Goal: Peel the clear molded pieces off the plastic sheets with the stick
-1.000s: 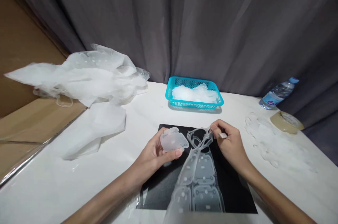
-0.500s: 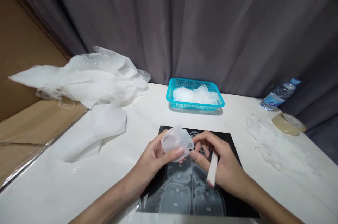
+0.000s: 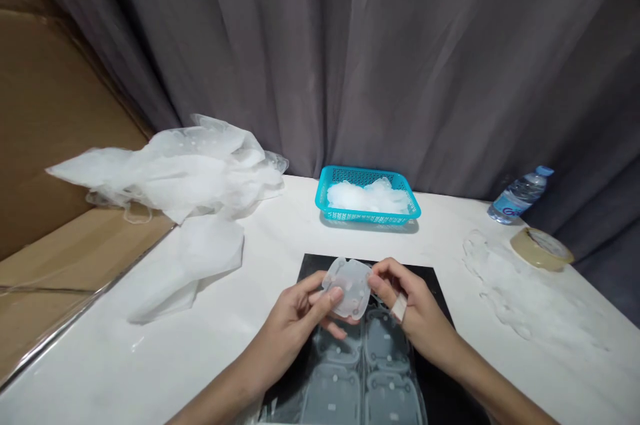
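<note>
While left hand (image 3: pixel 296 318) pinches frosted piece (image 3: pixel 353 283), right hand (image 3: pixel 419 301) curled round pale handle (image 3: pixel 399 307)

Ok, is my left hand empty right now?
No, your left hand holds a rounded, translucent plastic piece, with the thumb lying across its face.

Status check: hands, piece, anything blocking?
Left hand holds translucent piece. Right hand at its edge, also holding white object. Patterned sheet on black mat beneath. Nothing seen blocking either hand.
</note>
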`<state>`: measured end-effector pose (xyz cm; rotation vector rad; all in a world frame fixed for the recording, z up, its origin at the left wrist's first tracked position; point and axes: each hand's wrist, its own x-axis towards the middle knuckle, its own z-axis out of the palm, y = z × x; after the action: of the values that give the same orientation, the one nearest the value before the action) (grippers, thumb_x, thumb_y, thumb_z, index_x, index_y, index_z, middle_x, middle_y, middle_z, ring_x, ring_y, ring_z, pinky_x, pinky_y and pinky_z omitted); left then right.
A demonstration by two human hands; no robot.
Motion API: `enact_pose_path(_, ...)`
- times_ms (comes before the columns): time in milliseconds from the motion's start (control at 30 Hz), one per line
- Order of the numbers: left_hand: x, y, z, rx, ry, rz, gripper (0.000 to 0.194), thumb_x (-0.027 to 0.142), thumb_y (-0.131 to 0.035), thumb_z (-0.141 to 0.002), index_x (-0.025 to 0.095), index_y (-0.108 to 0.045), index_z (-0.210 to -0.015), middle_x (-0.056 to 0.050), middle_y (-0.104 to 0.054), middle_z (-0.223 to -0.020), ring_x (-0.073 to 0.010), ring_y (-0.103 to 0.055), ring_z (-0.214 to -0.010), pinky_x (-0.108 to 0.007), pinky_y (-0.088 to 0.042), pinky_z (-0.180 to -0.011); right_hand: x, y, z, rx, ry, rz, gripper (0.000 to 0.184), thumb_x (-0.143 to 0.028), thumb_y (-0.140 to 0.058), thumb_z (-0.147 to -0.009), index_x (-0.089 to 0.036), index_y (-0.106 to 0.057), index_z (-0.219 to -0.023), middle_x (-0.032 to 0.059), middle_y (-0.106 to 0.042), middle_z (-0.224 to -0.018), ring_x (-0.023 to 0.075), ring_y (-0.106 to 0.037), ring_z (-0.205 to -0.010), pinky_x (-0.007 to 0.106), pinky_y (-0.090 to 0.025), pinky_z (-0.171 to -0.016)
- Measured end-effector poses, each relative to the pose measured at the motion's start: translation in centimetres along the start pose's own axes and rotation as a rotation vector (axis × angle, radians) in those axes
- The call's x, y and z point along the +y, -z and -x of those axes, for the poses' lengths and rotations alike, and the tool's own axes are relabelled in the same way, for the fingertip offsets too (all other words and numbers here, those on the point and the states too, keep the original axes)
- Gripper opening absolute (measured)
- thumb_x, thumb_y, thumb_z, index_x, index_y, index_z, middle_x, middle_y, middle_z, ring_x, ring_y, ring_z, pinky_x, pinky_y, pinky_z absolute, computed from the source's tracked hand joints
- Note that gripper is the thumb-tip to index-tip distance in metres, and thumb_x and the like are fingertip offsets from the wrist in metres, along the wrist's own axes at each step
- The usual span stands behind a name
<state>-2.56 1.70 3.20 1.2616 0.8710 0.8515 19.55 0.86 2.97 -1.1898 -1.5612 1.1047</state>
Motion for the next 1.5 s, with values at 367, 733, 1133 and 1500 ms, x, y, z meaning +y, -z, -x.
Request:
enact_pose_path(367,-0.2,0.0,0.2,-0.017,0.009,-0.141,0.052,0.064,-0.061,-0.099,0.017,-0.083,-0.107,-0.014,-0.084,-0.098,-0.0301,-0.079,-0.091,-0.036,-0.064,-0.083,1.4,0.2,-0.7,0.001,0.067,0.102,0.035,-0.052,-0.045,-0.11,-0.023,-0.051,-0.091,-0.0041,-0.055,-0.076,0.0146,-0.054,-0.069,0.027,-0.042,-0.067)
enact_pose_path(733,-1.4,1.3,0.2,0.045,-0.115,-0.268,0.036,0.04,-0.071,-0.099,0.03,-0.07,-0.133,-0.008,-0.078,-0.124,-0.0278,-0.073,-0.113,-0.034,-0.055,-0.099,0.1,1.8,-0.7,-0.073,0.503,0.475,0.011,-0.017,-0.059,-0.104,-0.023,-0.067,-0.1,0.0024,-0.07,-0.09,0.02,-0.06,-0.083,0.032,-0.044,-0.074)
enact_pose_path(1133,-1.4,0.2,0.3,0.039,-0.036,-0.2,0.041,0.057,-0.051,-0.106,0.023,-0.063,-0.124,-0.001,-0.074,-0.094,-0.0192,-0.069,-0.081,-0.026,-0.059,-0.076,1.5,0.6,-0.6,-0.2,0.2,0.364,0.021,-0.031,-0.07,-0.1,-0.022,-0.063,-0.082,-0.0012,-0.061,-0.081,0.017,-0.057,-0.08,0.027,-0.042,-0.072)
enact_pose_path(1500,-1.6,1.0,-0.1,0.035,-0.029,-0.233,0.042,0.056,-0.052,-0.106,0.02,-0.067,-0.091,-0.001,-0.068,-0.082,-0.0186,-0.068,-0.077,-0.024,-0.056,-0.071,1.4,1.8,-0.6,-0.252,0.146,0.3,0.007,-0.026,-0.074,-0.097,-0.022,-0.069,-0.094,-0.001,-0.058,-0.088,0.0157,-0.057,-0.08,0.026,-0.043,-0.073)
